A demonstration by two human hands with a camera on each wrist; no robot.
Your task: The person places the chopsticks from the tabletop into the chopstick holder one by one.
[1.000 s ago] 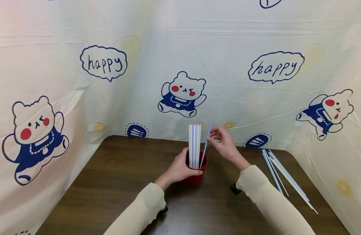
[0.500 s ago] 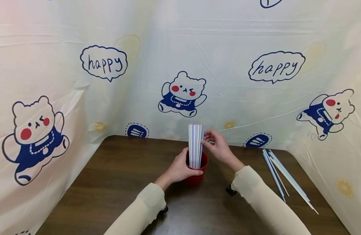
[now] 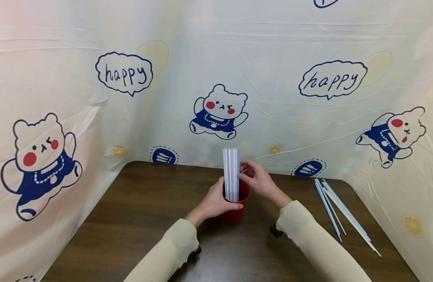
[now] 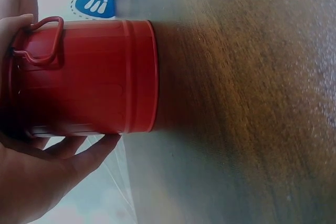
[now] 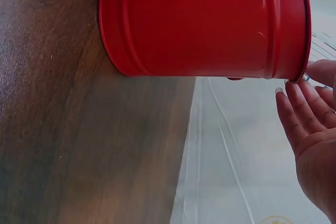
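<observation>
A small red metal bucket [image 3: 233, 211] with a wire side handle stands upright on the table. My left hand [image 3: 212, 199] grips it round the side, its thumb across the front near the rim; the left wrist view shows the hand [image 4: 47, 177] at the upper part. A bundle of pale blue and white straws [image 3: 231, 172] stands in the bucket, leaning to its left side. At the bundle's right edge, my right hand [image 3: 260, 180] pinches a blue straw [image 3: 238, 158] between thumb and fingers. Most of that straw is hidden from the right wrist view.
Several more blue and white straws [image 3: 346, 215] lie loosely fanned on the right of the dark wooden table [image 3: 131, 219]. A printed cloth [image 3: 272, 78] hangs behind the table and along both sides.
My right hand has moved left, bringing the tilted blue straw upright against the bundle. The bundle has shifted slightly left inside the bucket. My left hand keeps its grip in place.
</observation>
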